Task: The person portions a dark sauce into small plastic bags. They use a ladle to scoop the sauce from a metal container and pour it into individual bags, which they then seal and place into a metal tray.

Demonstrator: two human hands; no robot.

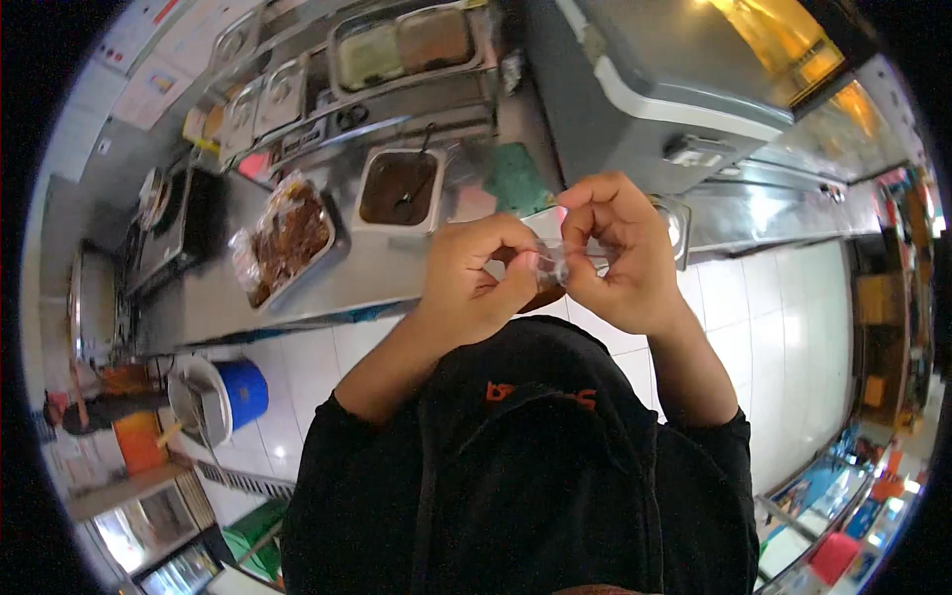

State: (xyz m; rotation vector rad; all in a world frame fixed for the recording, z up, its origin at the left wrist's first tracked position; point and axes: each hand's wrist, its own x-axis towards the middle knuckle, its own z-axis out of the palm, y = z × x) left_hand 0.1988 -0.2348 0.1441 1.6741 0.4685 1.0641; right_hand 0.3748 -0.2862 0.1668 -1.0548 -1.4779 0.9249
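In front of my chest, my left hand (pixel 480 279) pinches the neck of a small clear plastic bag (pixel 552 260) between thumb and fingers. My right hand (pixel 628 260) grips the other side of the same neck, its index finger bent high. Below the hands a brown filling (pixel 548 295) shows in the bag, partly hidden by my fingers. Beyond my left hand, a steel pan of dark brown sauce (pixel 394 186) with a ladle in it stands on the steel counter (pixel 357 271). Left of it sits a tray of brown food (pixel 286 230), partly wrapped in clear plastic.
A green sheet (pixel 515 178) lies on the counter near a big grey appliance (pixel 632 141). Lidded steel containers (pixel 282 89) fill a raised rack at the back. A blue and white bucket (pixel 242 394) stands on the tiled floor (pixel 744 312) at left.
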